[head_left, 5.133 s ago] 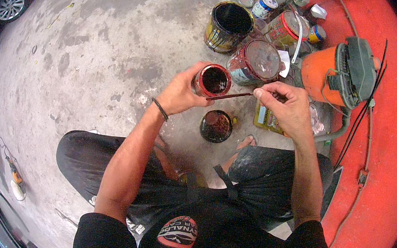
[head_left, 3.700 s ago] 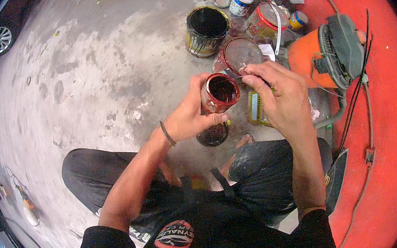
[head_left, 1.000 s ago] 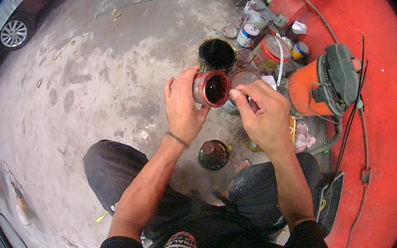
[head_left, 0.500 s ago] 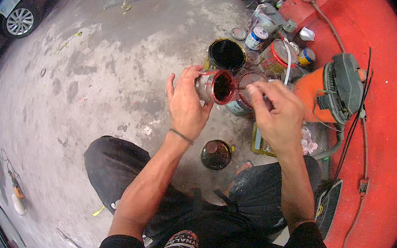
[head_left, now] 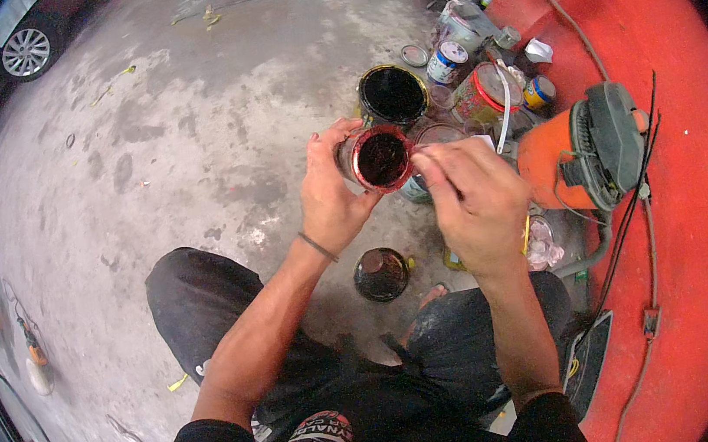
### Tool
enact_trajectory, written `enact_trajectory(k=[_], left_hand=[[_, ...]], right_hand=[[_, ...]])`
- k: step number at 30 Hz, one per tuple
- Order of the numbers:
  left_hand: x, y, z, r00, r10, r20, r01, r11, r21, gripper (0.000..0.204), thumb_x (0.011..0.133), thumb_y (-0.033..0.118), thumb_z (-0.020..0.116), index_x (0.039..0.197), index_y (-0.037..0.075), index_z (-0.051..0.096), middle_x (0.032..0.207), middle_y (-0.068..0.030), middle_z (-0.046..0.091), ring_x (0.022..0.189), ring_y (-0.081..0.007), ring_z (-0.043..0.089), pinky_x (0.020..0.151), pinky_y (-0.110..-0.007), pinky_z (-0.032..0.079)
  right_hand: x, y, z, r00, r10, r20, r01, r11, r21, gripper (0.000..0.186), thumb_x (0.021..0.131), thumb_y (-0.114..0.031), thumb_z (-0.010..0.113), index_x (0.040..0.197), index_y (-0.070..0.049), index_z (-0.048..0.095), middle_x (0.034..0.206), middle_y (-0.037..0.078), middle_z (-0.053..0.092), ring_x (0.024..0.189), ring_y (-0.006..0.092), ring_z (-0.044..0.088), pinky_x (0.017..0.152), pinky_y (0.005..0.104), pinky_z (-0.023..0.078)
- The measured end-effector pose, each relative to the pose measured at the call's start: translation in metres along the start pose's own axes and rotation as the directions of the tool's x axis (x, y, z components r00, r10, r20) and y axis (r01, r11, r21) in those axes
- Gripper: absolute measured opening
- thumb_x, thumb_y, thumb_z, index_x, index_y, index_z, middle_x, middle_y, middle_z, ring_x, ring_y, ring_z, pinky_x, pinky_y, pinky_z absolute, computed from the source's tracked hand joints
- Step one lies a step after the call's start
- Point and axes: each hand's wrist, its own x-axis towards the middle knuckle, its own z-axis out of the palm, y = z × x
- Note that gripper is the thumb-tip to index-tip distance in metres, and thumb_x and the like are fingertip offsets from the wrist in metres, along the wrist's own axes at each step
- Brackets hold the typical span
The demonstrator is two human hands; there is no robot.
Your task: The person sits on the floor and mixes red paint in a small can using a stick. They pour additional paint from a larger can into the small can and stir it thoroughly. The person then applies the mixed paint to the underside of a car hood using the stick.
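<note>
My left hand is wrapped round the side of a metal paint can, whose open mouth faces up and shows dark red paint inside and red smears on its rim. At the can's right rim, the fingers of my right hand are pinched together; whatever they hold is too small and blurred to make out. Just behind the held can stands a larger open can of black liquid. Another can with a reddish rim is partly hidden behind my right hand. A dark, stained round tin sits on the floor between my knees.
Paint containers crowd the right side, among them a red-rimmed bucket, a blue-and-white can and a yellow can. An orange-and-black shop vacuum stands against the red wall. A car wheel shows at far left.
The held can, tipped to the right before, now stands more upright with its mouth toward me. My right hand has moved left, up to the rim.
</note>
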Motion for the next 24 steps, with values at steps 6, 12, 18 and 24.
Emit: enact_trajectory(k=[6, 12, 18, 24], left_hand=[[0.002, 0.014, 0.001, 0.995, -0.022, 0.094, 0.021, 1.000, 0.016, 0.090, 0.078, 0.015, 0.099, 0.141, 0.002, 0.036, 0.146, -0.0229, 0.063, 0.145, -0.0404, 0.057, 0.116, -0.047, 0.051], [-0.002, 0.010, 0.007, 0.996, -0.005, 0.087, 0.008, 0.999, -0.034, 0.088, 0.079, 0.015, 0.099, 0.140, 0.003, 0.036, 0.145, -0.0225, 0.063, 0.144, -0.0395, 0.058, 0.116, -0.049, 0.051], [-0.007, 0.011, 0.017, 0.994, -0.036, 0.106, 0.050, 0.990, -0.129, 0.088, 0.080, 0.014, 0.098, 0.142, 0.003, 0.037, 0.146, -0.0208, 0.062, 0.138, -0.0364, 0.062, 0.118, -0.047, 0.050], [-0.002, 0.002, 0.048, 0.992, -0.001, 0.123, 0.042, 0.943, -0.330, 0.087, 0.079, 0.008, 0.096, 0.144, 0.005, 0.037, 0.145, -0.0177, 0.062, 0.137, -0.0298, 0.063, 0.120, -0.044, 0.047]], right_hand=[[-0.002, 0.006, 0.002, 0.999, 0.047, -0.010, -0.047, 0.997, 0.062, 0.009, 0.092, -0.011, 0.081, 0.099, -0.006, 0.080, 0.092, 0.011, 0.075, 0.079, 0.0286, 0.074, 0.069, 0.0390, 0.058], [-0.004, 0.003, -0.004, 0.997, 0.071, -0.018, -0.069, 0.995, 0.066, 0.011, 0.091, -0.011, 0.082, 0.099, -0.004, 0.080, 0.092, 0.011, 0.075, 0.079, 0.0284, 0.074, 0.070, 0.0394, 0.058], [-0.011, 0.002, -0.011, 0.973, 0.201, 0.111, -0.216, 0.964, 0.156, 0.014, 0.095, -0.013, 0.081, 0.101, -0.001, 0.081, 0.091, 0.012, 0.076, 0.077, 0.0250, 0.072, 0.069, 0.0347, 0.055], [-0.015, 0.029, -0.046, 0.912, 0.397, -0.102, -0.358, 0.893, 0.272, 0.017, 0.101, -0.014, 0.079, 0.106, 0.003, 0.081, 0.093, 0.005, 0.076, 0.086, 0.0114, 0.068, 0.076, 0.0287, 0.053]])
